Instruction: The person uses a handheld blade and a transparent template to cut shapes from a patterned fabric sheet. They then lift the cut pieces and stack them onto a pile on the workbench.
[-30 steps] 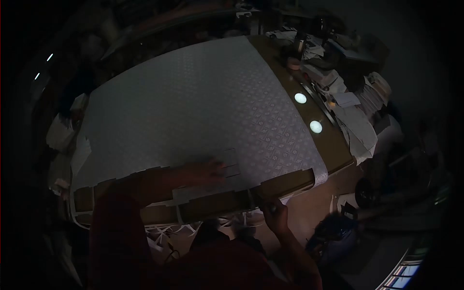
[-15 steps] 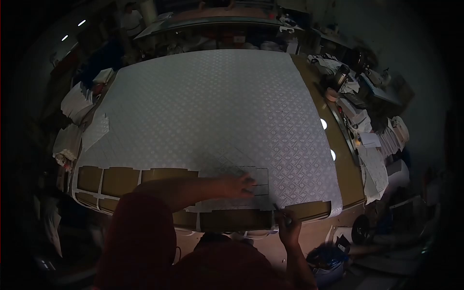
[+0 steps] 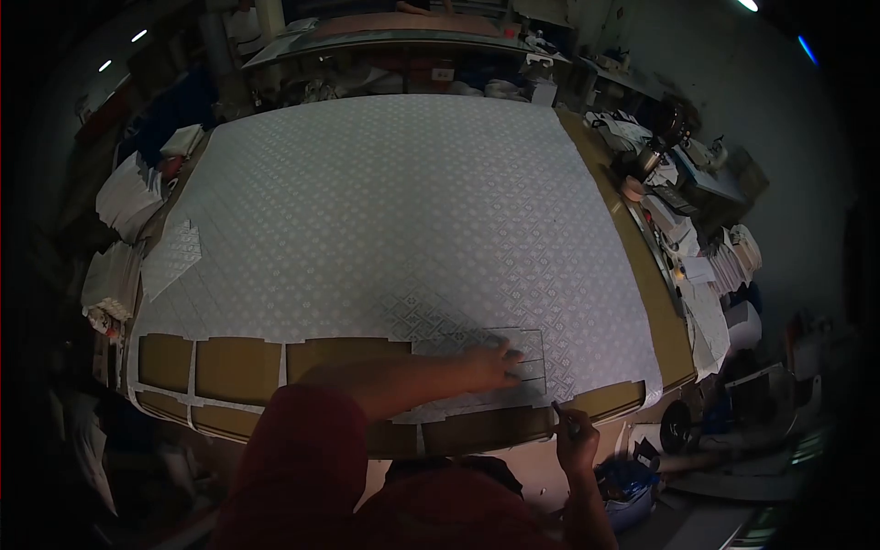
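A large sheet of white patterned fabric [image 3: 385, 211] covers most of the table, with rectangular openings cut along its near edge. My left hand [image 3: 495, 364] lies on the fabric with fingers spread, over an area marked with dark lines [image 3: 532, 353]. My right hand [image 3: 576, 438] is closed around a slim dark tool [image 3: 557, 411] at the near edge, its tip close to the corner of the marked area. Whether the tool is a knife or a pen cannot be made out. A loose pointed fabric piece [image 3: 174, 259] rests on the left side of the sheet.
Stacks of folded cloth [image 3: 133, 197] line the left edge. On the right are a metal flask [image 3: 649, 163], papers [image 3: 698, 269] and more cloth piles [image 3: 731, 261]. Behind stands another table [image 3: 403, 37], where a person's arm [image 3: 412, 7] shows.
The view has shifted, so the table's near part appears lower. Both hands appear farther right in the picture; my left hand remains spread on the fabric and my right still holds the tool.
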